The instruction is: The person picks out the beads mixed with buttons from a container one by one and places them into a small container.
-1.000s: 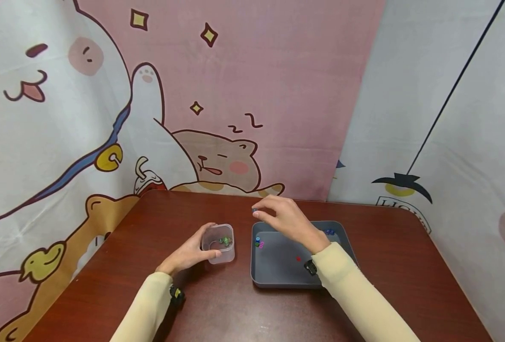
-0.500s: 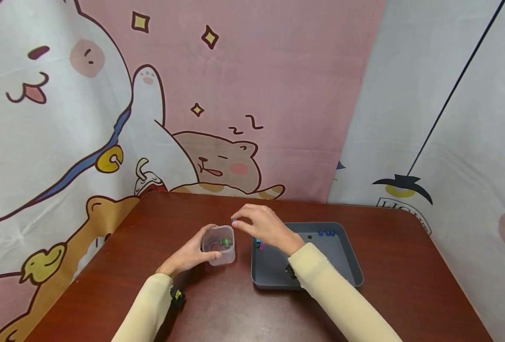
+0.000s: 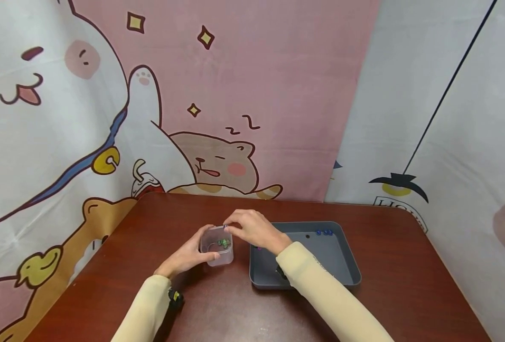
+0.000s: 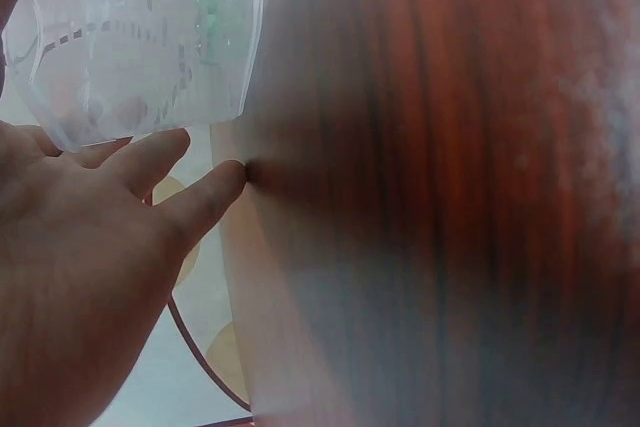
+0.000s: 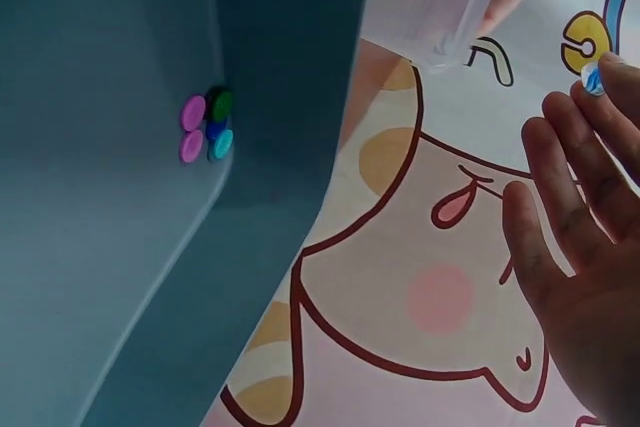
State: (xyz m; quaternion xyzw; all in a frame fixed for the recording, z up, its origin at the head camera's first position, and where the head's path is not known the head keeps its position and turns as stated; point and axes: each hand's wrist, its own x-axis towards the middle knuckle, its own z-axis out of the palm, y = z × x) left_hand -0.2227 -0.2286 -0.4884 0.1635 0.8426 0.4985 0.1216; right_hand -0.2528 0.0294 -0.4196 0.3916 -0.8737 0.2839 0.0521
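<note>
My left hand (image 3: 187, 254) grips a clear plastic box (image 3: 223, 259) between thumb and fingers, its mouth facing up. Several small greenish pieces (image 3: 224, 243) lie inside the box; their kind is unclear. Over the box's right rim, my right hand (image 3: 254, 230) pinches a clear marble with a blue swirl (image 5: 593, 79) between thumb and index finger. The other fingers of that hand are extended in the right wrist view. From the left wrist view, the left hand (image 4: 90, 257) is seen below the box wall.
Right of the box stands a grey tray (image 3: 321, 266). Several blue pieces (image 3: 326, 232) and a small dark disc (image 3: 307, 236) lie near its back. Two pink discs (image 5: 191, 129) sit by green, blue and cyan pieces in a tray corner. A printed cloth (image 3: 269, 95) hangs behind the table.
My right hand has moved left from above the tray to the box's rim, still pinching the marble. The left hand and box have stayed almost in place.
</note>
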